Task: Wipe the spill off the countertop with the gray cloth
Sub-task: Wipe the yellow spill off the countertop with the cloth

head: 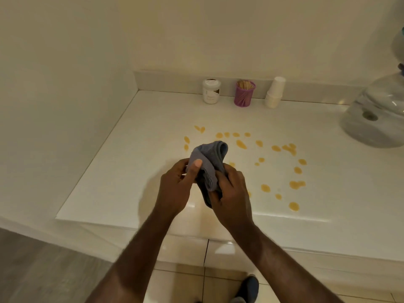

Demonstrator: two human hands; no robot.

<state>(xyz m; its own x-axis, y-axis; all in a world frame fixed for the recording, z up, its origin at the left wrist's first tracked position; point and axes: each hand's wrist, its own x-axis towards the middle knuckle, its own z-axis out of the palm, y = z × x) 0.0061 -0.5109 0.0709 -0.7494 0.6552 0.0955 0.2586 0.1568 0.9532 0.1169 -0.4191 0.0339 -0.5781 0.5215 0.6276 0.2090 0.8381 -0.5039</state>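
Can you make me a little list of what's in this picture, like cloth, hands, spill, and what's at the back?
cloth: gray cloth, bunched, held above the countertop
hands: left hand and right hand both grip it
spill: many orange-yellow drops, none visibly wiped
back row: white jar, purple toothpick holder, paper cup stack
right side: clear water jug
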